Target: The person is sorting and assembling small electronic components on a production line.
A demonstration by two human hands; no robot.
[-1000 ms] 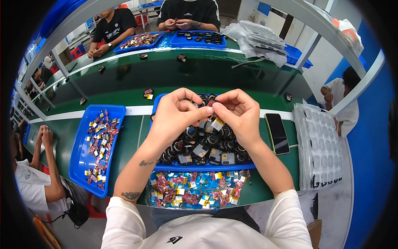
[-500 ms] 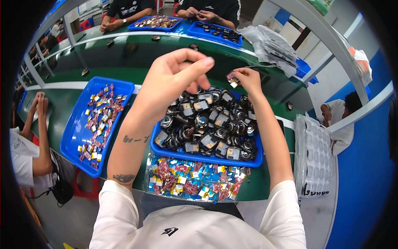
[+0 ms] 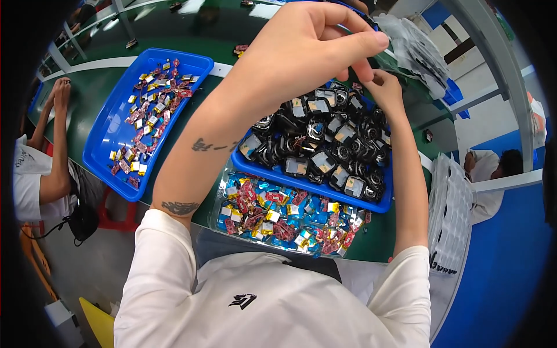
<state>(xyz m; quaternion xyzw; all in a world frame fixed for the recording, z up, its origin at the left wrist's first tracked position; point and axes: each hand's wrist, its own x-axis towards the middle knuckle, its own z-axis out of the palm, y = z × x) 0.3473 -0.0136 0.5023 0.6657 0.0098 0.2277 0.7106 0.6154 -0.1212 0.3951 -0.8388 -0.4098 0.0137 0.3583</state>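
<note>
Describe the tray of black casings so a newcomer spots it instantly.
Find the glossy dark green table. On it, just beyond the spread of red circuit boards nearest the wearer's white-shirted torso, sits a rectangular blue plastic tray. It is heaped with black casings, whereas the blue tray to its left holds red boards and yellow-and-white pieces.

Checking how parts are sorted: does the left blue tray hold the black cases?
No, the left tray holds red boards with white-and-yellow parts, while the black cases lie in the middle tray.
</note>
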